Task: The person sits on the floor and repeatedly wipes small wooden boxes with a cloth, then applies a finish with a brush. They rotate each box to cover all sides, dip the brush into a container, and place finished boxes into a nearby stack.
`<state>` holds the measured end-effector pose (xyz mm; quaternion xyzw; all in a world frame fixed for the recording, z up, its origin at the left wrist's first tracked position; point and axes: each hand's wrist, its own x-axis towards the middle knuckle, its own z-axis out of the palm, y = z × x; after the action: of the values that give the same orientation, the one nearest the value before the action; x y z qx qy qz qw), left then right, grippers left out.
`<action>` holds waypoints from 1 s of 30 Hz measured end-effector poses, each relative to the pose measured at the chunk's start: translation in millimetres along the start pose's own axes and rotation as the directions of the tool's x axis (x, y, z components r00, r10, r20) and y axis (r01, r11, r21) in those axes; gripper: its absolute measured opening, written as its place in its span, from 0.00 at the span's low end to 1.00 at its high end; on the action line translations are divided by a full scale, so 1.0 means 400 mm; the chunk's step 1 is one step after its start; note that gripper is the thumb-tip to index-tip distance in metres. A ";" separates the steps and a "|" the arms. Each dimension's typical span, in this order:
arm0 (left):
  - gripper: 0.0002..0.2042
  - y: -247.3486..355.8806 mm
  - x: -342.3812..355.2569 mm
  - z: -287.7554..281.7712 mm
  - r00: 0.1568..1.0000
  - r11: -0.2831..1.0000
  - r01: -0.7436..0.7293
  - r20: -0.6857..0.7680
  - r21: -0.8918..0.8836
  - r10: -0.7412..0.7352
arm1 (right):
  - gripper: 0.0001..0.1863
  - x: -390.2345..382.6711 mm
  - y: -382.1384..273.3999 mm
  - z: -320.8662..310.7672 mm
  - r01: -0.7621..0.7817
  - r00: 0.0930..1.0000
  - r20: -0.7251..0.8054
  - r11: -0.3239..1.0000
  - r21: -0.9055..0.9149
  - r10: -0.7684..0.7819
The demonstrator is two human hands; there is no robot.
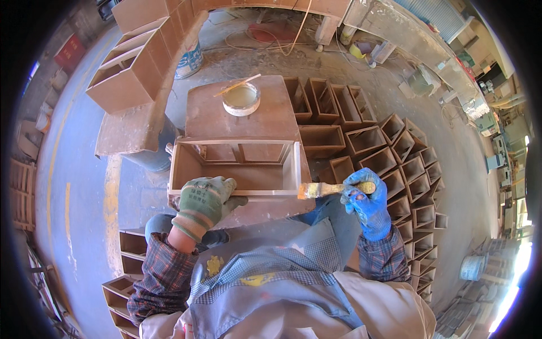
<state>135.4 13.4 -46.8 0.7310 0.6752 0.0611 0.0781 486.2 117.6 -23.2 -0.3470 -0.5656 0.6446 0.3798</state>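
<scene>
Wooden box (248,171), brown and open-faced, lies at the centre of the frame on a brown board (204,120), its near rail toward the lower edge. The left hand (206,203), in a grey-green glove, is closed on that rail at the near left, some fingers above it and another digit below. The right hand (367,203), in a blue glove, has its fingers wrapped around the handle of a paintbrush (323,190); the bristles point left to the box's near right corner, and I cannot tell whether they touch it. Beyond the box, a white tub (241,109) of pale liquid sits on the board with a thin stick (237,85) across its rim. Stacked boxes (395,164) crowd the board's right side, filling the floor there down past the right sleeve. More boxes (121,296) stand at the lower left, and a cabinet-like frame (132,73) at the upper left. A blue drum (155,152) stands close to the board's left side; a blue-and-white bucket (190,61) stands farther up.
</scene>
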 end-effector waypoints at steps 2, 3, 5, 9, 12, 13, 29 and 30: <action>0.20 0.000 0.000 -0.001 1.000 1.000 0.006 -0.007 -0.007 -0.006 | 0.24 0.024 0.001 0.006 0.006 1.000 0.008 1.000 0.019 -0.007; 0.20 0.000 0.001 -0.001 1.000 1.000 0.012 0.004 -0.014 -0.012 | 0.20 0.040 0.001 0.010 0.016 1.000 -0.006 0.999 0.049 -0.015; 0.19 -0.002 0.002 -0.002 1.000 1.000 -0.018 -0.026 -0.010 0.017 | 0.17 0.079 -0.004 0.013 -0.009 0.998 -0.068 1.000 -0.007 0.009; 0.18 -0.002 -0.001 -0.001 0.998 0.999 -0.030 -0.055 -0.009 0.030 | 0.09 0.176 -0.012 0.018 0.003 0.994 -0.105 0.999 -0.032 -0.007; 0.18 -0.002 -0.004 0.002 0.996 0.999 -0.043 -0.081 -0.021 0.041 | 0.06 0.230 -0.010 0.023 0.053 0.992 -0.111 0.999 -0.009 -0.054; 0.19 -0.003 -0.004 0.004 0.998 1.000 -0.029 -0.062 -0.011 0.028 | 0.06 0.239 -0.011 0.022 0.057 0.992 -0.110 0.998 -0.017 -0.058; 0.19 -0.004 0.001 0.001 0.999 1.000 -0.023 -0.041 -0.016 0.023 | 0.10 0.114 -0.063 0.049 -0.039 0.984 -0.176 0.995 -0.090 0.023; 0.19 -0.003 0.002 0.000 0.999 1.000 -0.022 -0.042 -0.018 0.022 | 0.08 0.148 -0.056 0.055 -0.013 0.981 -0.193 0.996 -0.090 -0.004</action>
<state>134.2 14.2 -47.0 0.7361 0.6680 0.0838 0.0701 441.2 161.0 0.7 -0.4260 -0.5542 0.5823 0.4151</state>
